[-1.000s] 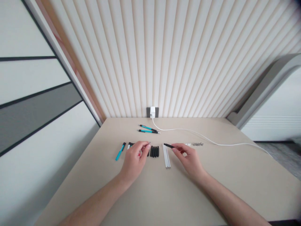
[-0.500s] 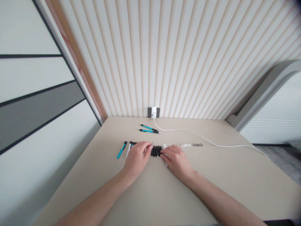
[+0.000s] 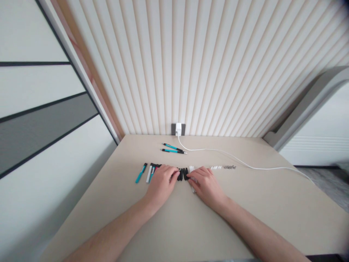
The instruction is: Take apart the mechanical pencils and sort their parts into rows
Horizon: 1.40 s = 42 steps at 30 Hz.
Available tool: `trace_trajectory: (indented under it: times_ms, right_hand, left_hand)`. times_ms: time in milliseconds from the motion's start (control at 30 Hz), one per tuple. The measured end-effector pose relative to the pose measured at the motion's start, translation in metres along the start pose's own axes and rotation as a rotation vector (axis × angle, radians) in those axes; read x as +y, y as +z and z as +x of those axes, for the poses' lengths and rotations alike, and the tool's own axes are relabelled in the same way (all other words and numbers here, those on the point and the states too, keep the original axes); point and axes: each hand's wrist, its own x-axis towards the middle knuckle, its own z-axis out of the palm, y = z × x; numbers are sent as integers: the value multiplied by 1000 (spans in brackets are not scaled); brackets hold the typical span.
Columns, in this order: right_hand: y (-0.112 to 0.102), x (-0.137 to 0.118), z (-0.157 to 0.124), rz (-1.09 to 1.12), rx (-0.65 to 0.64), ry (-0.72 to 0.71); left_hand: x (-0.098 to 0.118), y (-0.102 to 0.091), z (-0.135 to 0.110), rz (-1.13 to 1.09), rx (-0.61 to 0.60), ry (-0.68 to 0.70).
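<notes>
My left hand (image 3: 163,182) rests on the beige table (image 3: 174,225) with its fingers curled, the tips touching the left end of a row of several black rubber grips (image 3: 183,174). Whatever the fingers pinch is hidden. My right hand (image 3: 205,183) lies just right of the grips, fingers closed over a bundle of thin white tubes (image 3: 191,169); what it grips is also hidden. The two hands almost meet at the grips.
Left of my left hand lie a teal pen barrel (image 3: 140,173) and white and black pen parts (image 3: 149,171). Two assembled teal pens (image 3: 173,149) lie farther back. Small white bits (image 3: 216,167) and grey springs (image 3: 229,167) sit to the right. A white charger (image 3: 178,128) and its cable (image 3: 245,165) cross the table.
My right hand, which held a thin black piece above the white tubes, came down and left onto the tubes beside the grips. My left hand slid slightly right against the grips.
</notes>
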Motion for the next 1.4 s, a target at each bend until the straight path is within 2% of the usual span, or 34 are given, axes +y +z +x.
trace_trajectory:
  times_ms: [133,400,1033,1267,1400]
  right_hand:
    - [0,0,0,-13,-1,7]
    - [2,-1,1,18,-5,8]
    - [2,0,1,55,0,-24]
    - [-3,-1,0,214,135,-37]
    - [-6,-6,-1,328,152,-53]
  left_hand:
    - [-1,-1,1,20,15,2]
    - [-4,4,-1,8,-34,-11]
    - [0,2,-1,42,-71,27]
    - [4,-1,-1,-20,-53,54]
    - [9,1,-4,-67,-73,93]
